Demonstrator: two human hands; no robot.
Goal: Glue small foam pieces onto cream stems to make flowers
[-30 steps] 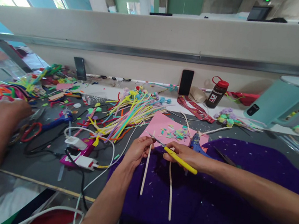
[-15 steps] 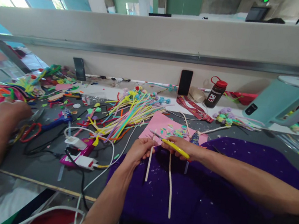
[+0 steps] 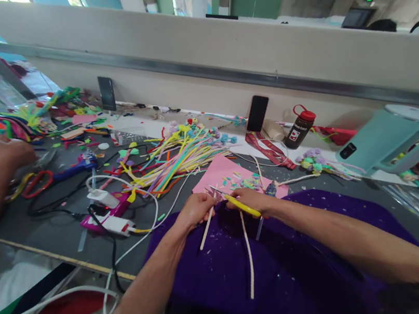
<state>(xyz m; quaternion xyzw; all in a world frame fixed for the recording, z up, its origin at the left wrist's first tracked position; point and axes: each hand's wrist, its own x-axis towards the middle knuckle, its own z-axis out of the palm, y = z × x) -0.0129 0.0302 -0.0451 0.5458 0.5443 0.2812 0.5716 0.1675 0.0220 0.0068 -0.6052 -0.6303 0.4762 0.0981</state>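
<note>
Pinched in my left hand (image 3: pixel 197 209) is a short cream pipe cleaner (image 3: pixel 207 230), which sticks out above and below the fingers. My right hand (image 3: pixel 252 200) is closed around yellow-handled scissors (image 3: pixel 243 206), their blades reaching left to the pipe cleaner's upper part. Whether the blades touch it, I cannot tell. A longer cream pipe cleaner (image 3: pixel 249 260) hangs below my right hand over the purple cloth (image 3: pixel 214 283). Under and behind the hands lies a pink sheet (image 3: pixel 213 170) strewn with small coloured clippings (image 3: pixel 243 181).
A bundle of coloured pipe cleaners (image 3: pixel 180 166) lies left of the pink sheet. Nearer are a power strip (image 3: pixel 113 224) and white cables. Further back stand a phone (image 3: pixel 257 114), a brown bottle (image 3: pixel 300 128) and a teal kettle (image 3: pixel 388 142). Another person's hand (image 3: pixel 9 153) works at far left.
The lower end of the long pipe cleaner has swung to the right. My hands and the scissors have barely moved; the whole view has shifted slightly.
</note>
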